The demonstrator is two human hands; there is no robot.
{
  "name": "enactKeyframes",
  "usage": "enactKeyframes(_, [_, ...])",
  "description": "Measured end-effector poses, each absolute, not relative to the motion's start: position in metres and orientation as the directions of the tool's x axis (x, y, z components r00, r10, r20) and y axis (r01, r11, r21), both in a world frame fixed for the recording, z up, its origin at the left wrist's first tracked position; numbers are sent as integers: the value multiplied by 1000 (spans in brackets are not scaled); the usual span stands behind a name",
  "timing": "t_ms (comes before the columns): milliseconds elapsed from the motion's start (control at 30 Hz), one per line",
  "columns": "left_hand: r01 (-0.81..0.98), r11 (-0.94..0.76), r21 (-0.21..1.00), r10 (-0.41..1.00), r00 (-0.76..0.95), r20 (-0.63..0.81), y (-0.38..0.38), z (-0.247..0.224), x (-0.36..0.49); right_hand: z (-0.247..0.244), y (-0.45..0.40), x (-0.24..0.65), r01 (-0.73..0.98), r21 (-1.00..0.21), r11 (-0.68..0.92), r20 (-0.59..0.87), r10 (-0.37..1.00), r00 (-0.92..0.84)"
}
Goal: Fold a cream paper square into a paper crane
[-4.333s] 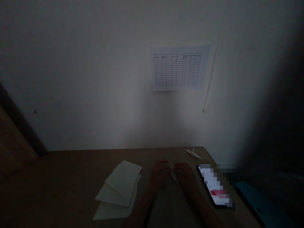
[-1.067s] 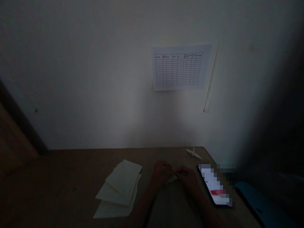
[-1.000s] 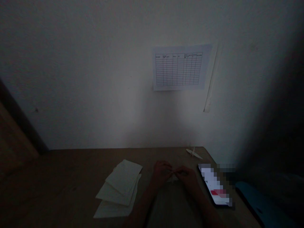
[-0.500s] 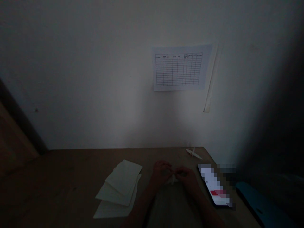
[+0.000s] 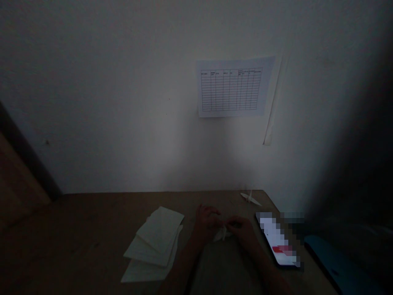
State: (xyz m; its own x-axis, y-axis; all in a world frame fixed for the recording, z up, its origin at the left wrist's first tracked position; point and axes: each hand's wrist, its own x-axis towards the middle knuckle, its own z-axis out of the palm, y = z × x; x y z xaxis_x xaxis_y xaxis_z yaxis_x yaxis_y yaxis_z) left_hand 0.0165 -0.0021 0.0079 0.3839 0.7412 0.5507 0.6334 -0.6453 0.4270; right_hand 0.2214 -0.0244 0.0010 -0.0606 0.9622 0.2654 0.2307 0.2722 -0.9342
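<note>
A small piece of white folded paper [image 5: 223, 234] is between my two hands, low over the table; its exact shape is hard to make out in the dim light. My right hand [image 5: 241, 228] pinches it from the right, thumb and forefinger together at its top. From the left, my left hand [image 5: 208, 220] has curled fingers that meet the paper, though the fingertips are partly lost in shadow. A finished white paper crane [image 5: 250, 199] with spread wings rests near the table's far right corner.
Several sheets of pale paper [image 5: 159, 237] lie overlapped left of my hands. A lit phone [image 5: 276, 239], partly pixelated, lies to the right, with a blue object [image 5: 340, 264] beyond it. Behind the wooden table [image 5: 76, 237] is a wall bearing a printed chart [image 5: 231, 89].
My left hand has shifted slightly left, and its fingers have moved a little away from my right hand's. More of the folded paper shows between them.
</note>
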Motion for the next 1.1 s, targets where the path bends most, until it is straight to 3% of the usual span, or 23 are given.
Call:
enactKeyframes(233, [650,-654,386,721,381,579,-5,12,18,1,-25,222,286,-925,249,241,968,-65])
enactKeyframes(567, [636,-702,321,649,384,657,-4,-2,21,-4,-22,226,215,-949,230,218,973,-80])
enactKeyframes(733, [582,-698,416,650,272,710,1,-7,24,-1,-22,226,137,-962,238,223,968,-116])
enactKeyframes(900, [471,-649,597,742,221,633,1,-12,26,4,-24,224,155,-954,258,238,962,-137])
enactKeyframes(1100, [435,-593,677,800,225,556,-1,-13,30,5,-24,221,173,-939,296,276,952,-130])
